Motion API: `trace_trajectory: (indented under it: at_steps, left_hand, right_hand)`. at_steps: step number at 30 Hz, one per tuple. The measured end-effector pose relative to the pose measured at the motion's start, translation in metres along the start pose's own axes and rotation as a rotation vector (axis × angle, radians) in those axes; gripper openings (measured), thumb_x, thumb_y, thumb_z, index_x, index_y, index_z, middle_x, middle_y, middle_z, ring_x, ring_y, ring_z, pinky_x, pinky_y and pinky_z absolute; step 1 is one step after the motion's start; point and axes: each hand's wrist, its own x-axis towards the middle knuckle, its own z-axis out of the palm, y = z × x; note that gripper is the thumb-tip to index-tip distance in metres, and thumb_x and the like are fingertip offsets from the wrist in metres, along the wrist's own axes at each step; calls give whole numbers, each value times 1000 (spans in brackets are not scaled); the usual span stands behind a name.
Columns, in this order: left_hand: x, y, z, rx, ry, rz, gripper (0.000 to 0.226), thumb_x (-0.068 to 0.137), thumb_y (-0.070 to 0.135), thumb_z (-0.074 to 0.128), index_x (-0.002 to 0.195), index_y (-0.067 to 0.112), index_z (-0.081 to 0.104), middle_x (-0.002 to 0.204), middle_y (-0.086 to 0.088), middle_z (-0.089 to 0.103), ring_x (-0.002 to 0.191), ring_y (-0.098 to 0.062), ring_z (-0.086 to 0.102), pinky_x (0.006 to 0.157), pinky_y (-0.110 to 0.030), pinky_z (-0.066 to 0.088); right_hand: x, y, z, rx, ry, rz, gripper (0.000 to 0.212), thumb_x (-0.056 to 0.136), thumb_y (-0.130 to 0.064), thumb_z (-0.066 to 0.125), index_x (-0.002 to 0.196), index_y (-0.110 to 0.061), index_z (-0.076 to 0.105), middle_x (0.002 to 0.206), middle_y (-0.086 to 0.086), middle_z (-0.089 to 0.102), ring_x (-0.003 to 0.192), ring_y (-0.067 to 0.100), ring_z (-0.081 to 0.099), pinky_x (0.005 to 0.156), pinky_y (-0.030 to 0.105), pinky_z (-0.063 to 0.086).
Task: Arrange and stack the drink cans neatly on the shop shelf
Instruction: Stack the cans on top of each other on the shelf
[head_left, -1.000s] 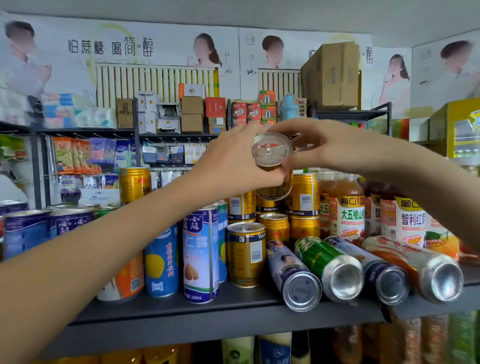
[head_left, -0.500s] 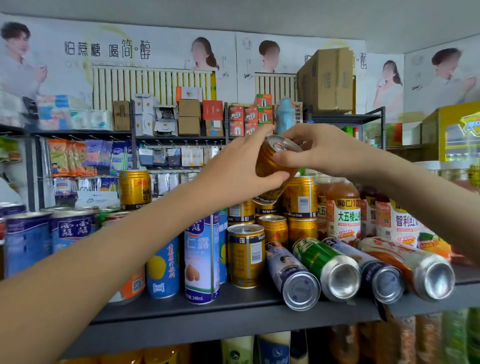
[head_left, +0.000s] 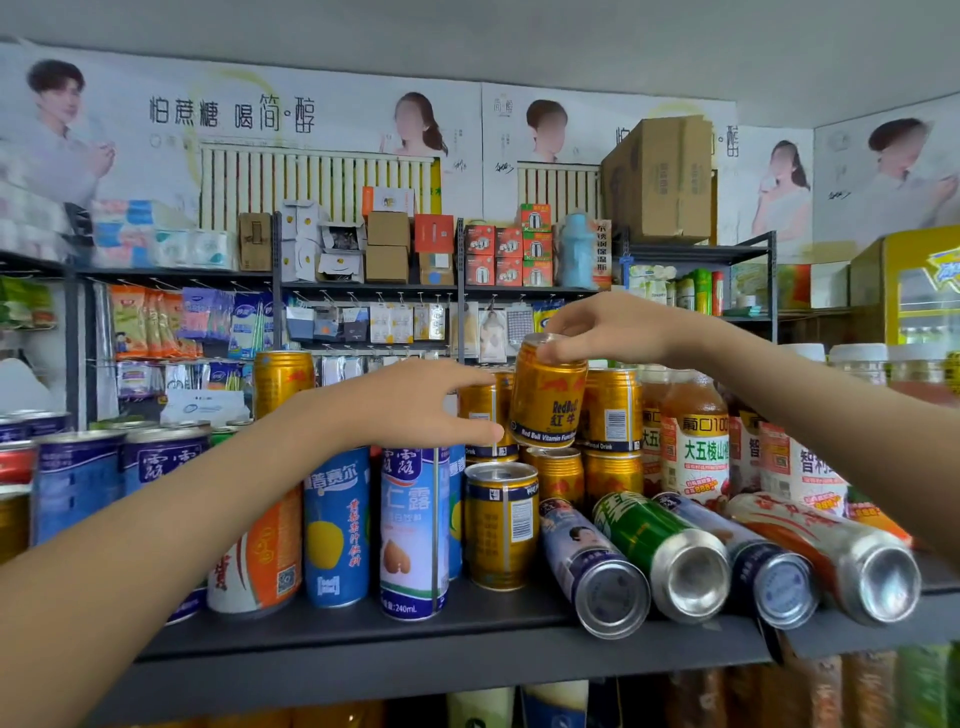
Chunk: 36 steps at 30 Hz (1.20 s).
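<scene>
Above the shelf (head_left: 363, 639), right grip (head_left: 608, 332) round a tilted gold can (head_left: 548, 410), left grip (head_left: 415, 405) wide.

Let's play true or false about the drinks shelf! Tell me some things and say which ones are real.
1. The right hand holds the gold Red Bull can by its top. True.
2. The left hand grips a blue can. False: it holds nothing, its fingers spread open beside the gold can.
3. Four cans lie on their sides at the right of the shelf. True.
4. The gold Red Bull can stands down on the shelf board. False: it is up at the second row, slightly tilted, above another gold can.
</scene>
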Motion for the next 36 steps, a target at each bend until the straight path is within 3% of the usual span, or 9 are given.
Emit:
trace_trajectory:
  at_steps: [7,14,22,36]
  left_hand:
    - [4,-3,3,24,-41,36,71,86,57,52,147,33,26,154,12,23,139,-8,25,104,-21,20]
    - [11,-5,4,4,-33,55,70,87,52,55,147,32,24,154,10,20,138,-7,22,99,-17,17]
    - [6,-5,6,122,-69,78,66,87,56,53,145,38,26,157,10,7,143,-11,12,113,-31,18]
    - [7,-2,13,99,-120,82,61,88,54,53,143,39,30,156,12,10,142,-9,14,110,-28,18]
  right_hand:
    - [10,9,7,-127,-110,25,56,88,-49,57,128,-11,54,131,4,56,117,20,52,101,34,42]
    - [23,18,13,-177,-106,29,56,87,-51,56,127,-11,55,129,3,57,113,18,52,93,29,41]
    - [40,24,21,-201,-116,37,49,86,-51,57,118,-14,63,120,0,62,104,15,54,83,26,38]
    - [44,28,24,-190,-170,94,47,91,-50,50,123,-19,63,129,1,59,115,20,53,101,39,41]
